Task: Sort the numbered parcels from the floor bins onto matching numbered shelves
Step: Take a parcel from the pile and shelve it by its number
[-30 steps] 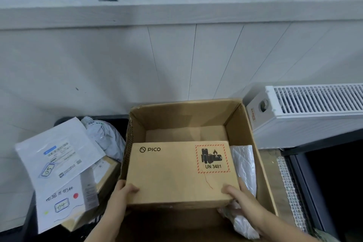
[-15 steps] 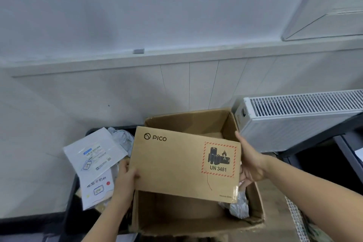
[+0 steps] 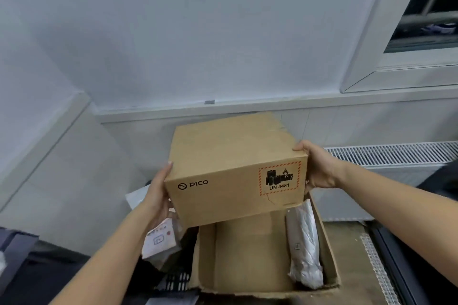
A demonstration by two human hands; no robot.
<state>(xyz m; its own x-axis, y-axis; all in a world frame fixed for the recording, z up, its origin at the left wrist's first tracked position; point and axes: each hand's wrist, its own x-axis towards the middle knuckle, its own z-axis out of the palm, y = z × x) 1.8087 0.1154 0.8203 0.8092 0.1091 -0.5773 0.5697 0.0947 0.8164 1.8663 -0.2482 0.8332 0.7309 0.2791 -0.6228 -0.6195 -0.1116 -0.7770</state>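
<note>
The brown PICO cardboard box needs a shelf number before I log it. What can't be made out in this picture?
Head view only:
- Brown PICO cardboard box: no parcel number on the two faces shown; the rest face away.
- Left hand and right hand: fingers hidden behind the box.
- White labelled parcel: handwritten number too small, partly behind the left forearm.
- Numbered shelves: out of frame.
</note>
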